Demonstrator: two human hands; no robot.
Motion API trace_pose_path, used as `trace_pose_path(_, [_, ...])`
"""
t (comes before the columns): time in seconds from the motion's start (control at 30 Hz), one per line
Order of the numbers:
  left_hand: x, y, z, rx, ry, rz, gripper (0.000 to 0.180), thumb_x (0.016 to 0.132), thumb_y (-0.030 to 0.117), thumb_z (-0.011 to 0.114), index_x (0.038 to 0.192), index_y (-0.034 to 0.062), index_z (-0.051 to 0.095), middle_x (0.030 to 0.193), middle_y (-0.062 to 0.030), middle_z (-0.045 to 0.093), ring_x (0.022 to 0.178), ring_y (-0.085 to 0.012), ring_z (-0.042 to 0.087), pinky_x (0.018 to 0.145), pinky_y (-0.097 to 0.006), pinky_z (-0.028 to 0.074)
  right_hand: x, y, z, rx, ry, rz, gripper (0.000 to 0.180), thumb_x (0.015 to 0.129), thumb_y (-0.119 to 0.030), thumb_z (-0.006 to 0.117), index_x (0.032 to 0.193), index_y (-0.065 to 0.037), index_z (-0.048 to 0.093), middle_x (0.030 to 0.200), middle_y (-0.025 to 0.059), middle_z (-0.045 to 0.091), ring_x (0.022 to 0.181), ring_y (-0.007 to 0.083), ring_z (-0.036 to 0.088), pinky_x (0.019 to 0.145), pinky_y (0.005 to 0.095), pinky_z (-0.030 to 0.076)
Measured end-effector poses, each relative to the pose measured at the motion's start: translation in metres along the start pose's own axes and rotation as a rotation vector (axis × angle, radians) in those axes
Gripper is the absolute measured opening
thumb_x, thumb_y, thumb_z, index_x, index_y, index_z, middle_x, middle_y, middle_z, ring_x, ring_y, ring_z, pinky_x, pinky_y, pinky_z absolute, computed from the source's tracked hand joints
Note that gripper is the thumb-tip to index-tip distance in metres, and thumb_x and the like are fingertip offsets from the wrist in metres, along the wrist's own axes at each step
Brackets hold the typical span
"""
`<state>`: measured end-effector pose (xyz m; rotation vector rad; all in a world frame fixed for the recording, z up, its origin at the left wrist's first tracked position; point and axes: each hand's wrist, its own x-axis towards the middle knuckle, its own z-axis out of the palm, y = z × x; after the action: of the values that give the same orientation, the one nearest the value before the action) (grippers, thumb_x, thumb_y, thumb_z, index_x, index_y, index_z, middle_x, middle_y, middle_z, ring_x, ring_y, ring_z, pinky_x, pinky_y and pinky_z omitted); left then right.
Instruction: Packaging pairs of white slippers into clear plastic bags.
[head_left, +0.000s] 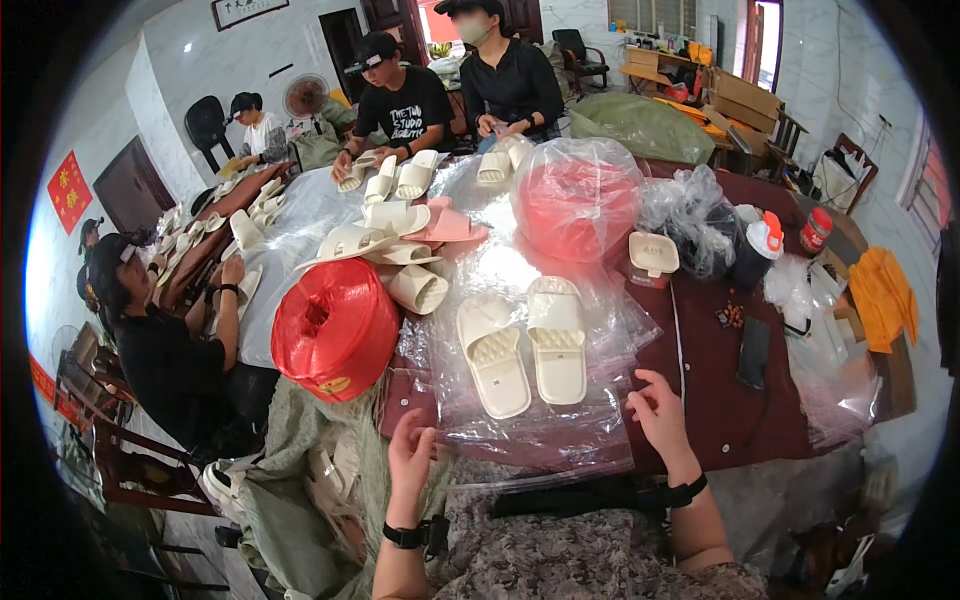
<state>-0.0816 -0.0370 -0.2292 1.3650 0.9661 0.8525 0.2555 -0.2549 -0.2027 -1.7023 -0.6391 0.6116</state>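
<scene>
A pair of cream slippers lies side by side in front of me, the left slipper and the right slipper, toe ends pointing away. Under them are clear plastic bags, spread flat and overlapping at the table's near edge. My left hand is just left of the bags' near corner, its fingers loosely bent and apart, holding nothing. By the bags' right edge is my right hand, also empty, with fingers curved and spread. Neither hand touches the slippers.
A red twine roll stands at left beside a heap of cream slippers and a pink slipper. Beyond are a bagged red roll, a lidded tub, a phone and a dark cup. Several people sit around the table.
</scene>
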Motion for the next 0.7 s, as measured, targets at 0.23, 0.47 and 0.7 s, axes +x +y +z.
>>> trace_pose_path(0.23, [-0.019,0.018,-0.005,0.869,0.062,0.689,0.063,0.076,0.003,0.074,0.135,0.0058,0.052,0.143,-0.0158,0.049,0.131,-0.0374,0.046,0.106,-0.045,0.042,-0.010,-0.024,-0.004,-0.686,-0.053,-0.688,0.051,0.073,-0.007,0.077,0.121,-0.012,0.062,0.122,0.0077,0.061,0.111,0.0306,0.054,0.094,0.0420,0.049])
trace_pose_path(0.47, [-0.017,0.022,0.009,0.864,-0.080,0.865,0.018,0.080,0.000,0.070,0.096,0.0054,0.073,0.122,-0.0105,0.067,0.128,-0.0367,0.054,0.102,-0.043,0.048,-0.005,-0.019,-0.003,-0.573,-0.221,-0.793,0.012,0.081,-0.013,0.073,0.092,-0.009,0.074,0.111,0.0029,0.071,0.101,0.0255,0.060,0.087,0.0375,0.050])
trace_pose_path(0.7, [-0.014,0.010,0.021,0.579,-0.046,0.668,0.004,0.085,0.006,0.068,0.086,0.0032,0.070,0.081,-0.0095,0.071,0.081,-0.0274,0.068,0.074,-0.037,0.053,-0.003,-0.001,-0.005,-0.393,-0.136,-0.561,0.013,0.088,-0.016,0.066,0.084,-0.006,0.074,0.086,0.0061,0.073,0.080,0.0251,0.062,0.075,0.0354,0.049])
